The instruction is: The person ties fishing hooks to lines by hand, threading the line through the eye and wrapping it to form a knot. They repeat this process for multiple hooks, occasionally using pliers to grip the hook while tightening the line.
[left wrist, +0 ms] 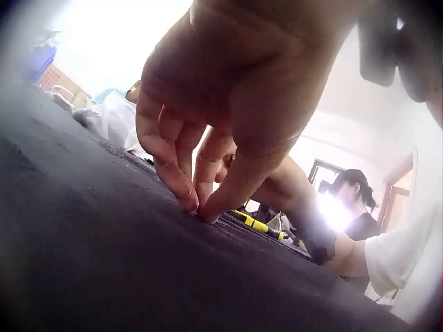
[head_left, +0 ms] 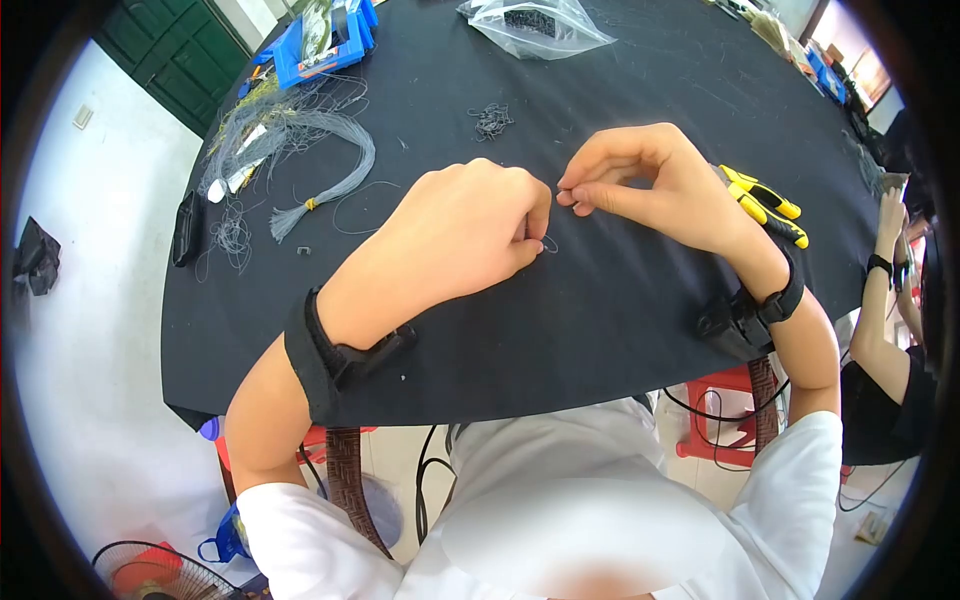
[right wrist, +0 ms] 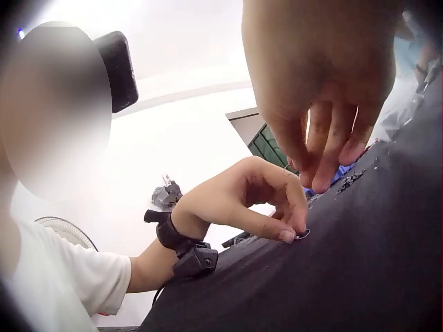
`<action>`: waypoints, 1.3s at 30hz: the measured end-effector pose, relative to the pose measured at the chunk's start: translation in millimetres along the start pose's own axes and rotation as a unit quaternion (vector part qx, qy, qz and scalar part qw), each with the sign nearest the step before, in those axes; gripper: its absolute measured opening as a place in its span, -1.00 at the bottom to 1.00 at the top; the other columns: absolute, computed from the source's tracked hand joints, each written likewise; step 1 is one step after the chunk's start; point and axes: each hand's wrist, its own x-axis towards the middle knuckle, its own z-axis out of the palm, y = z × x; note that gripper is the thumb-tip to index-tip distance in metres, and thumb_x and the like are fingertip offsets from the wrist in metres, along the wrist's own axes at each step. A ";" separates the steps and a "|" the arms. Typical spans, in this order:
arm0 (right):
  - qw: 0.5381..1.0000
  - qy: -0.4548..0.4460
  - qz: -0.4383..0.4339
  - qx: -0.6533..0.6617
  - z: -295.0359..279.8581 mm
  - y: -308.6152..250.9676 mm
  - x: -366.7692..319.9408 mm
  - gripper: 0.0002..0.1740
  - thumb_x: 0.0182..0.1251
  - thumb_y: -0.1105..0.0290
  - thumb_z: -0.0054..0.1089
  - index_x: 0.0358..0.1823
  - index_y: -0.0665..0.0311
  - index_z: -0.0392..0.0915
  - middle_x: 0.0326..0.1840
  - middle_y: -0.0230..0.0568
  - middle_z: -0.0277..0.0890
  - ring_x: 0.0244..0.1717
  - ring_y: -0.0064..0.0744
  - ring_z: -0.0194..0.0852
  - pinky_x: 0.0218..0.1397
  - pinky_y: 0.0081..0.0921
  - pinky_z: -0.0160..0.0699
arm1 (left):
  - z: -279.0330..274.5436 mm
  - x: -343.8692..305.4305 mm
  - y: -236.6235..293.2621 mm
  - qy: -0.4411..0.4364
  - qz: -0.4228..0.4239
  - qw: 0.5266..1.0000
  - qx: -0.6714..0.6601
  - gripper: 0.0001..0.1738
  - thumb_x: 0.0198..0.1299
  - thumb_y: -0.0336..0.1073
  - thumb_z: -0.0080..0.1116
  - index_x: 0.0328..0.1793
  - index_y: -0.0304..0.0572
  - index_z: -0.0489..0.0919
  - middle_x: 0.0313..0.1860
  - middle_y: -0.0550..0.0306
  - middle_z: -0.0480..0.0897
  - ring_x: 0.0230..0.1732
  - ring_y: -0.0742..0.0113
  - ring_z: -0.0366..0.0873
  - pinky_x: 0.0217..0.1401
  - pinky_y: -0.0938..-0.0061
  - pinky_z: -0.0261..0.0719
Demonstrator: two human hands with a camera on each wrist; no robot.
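Note:
My left hand (head_left: pixel 475 220) is low over the black cloth, thumb and fingertips pinching a thin line. A small loop of this line (head_left: pixel 552 245) sticks out beside the fingertips; the right wrist view shows the loop (right wrist: pixel 303 235) close to the cloth. To the right and slightly farther off, my right hand (head_left: pixel 655 190) has its thumb and index fingertips together. By those fingertips a fine curl of line (right wrist: pixel 288 169) shows in the right wrist view; most of what they pinch is hidden. A small tangled dark pile (head_left: pixel 491 121) lies beyond both hands.
Yellow-and-black pliers (head_left: pixel 765 205) lie right of my right hand. At left are a tied bundle of grey line (head_left: pixel 345 180), loose tangles (head_left: pixel 232 235) and a black case (head_left: pixel 187 228). A blue bin (head_left: pixel 322 55) and clear bag (head_left: pixel 535 28) stand farther back. Another person sits at right.

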 end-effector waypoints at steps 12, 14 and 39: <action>1.000 0.016 -0.002 -0.025 -1.1 5.0 -0.9 -0.88 0.17 0.52 0.11 -0.26 0.39 0.53 -0.34 -0.24 0.61 -0.33 -0.58 0.57 -0.28 -0.67 0.50 | -4.6 3.6 -7.2 -0.046 -0.032 0.992 -0.116 -0.80 -0.08 -0.35 0.26 -0.34 -0.33 0.62 -0.54 0.09 0.61 -0.49 0.39 0.56 -0.39 0.53 0.47; 0.999 0.022 0.000 -0.025 -0.5 4.9 -0.6 -0.88 0.17 0.51 0.12 -0.27 0.38 0.53 -0.34 -0.25 0.61 -0.33 -0.59 0.57 -0.28 -0.67 0.49 | -4.0 3.4 -5.6 -0.048 -0.030 0.992 -0.117 -0.80 -0.08 -0.33 0.26 -0.35 -0.32 0.63 -0.55 0.09 0.61 -0.50 0.38 0.56 -0.40 0.53 0.47; 0.977 -0.010 0.098 0.190 10.4 10.1 -2.2 -0.82 0.23 0.41 0.18 -0.19 0.35 0.56 -0.21 -0.27 0.61 -0.24 -0.57 0.55 -0.27 -0.68 0.39 | 6.9 7.2 -26.5 0.037 -0.165 0.820 -0.547 -0.85 0.21 -0.26 0.11 -0.24 -0.16 0.57 -0.61 0.49 0.32 -0.64 0.71 0.09 -0.56 0.73 0.01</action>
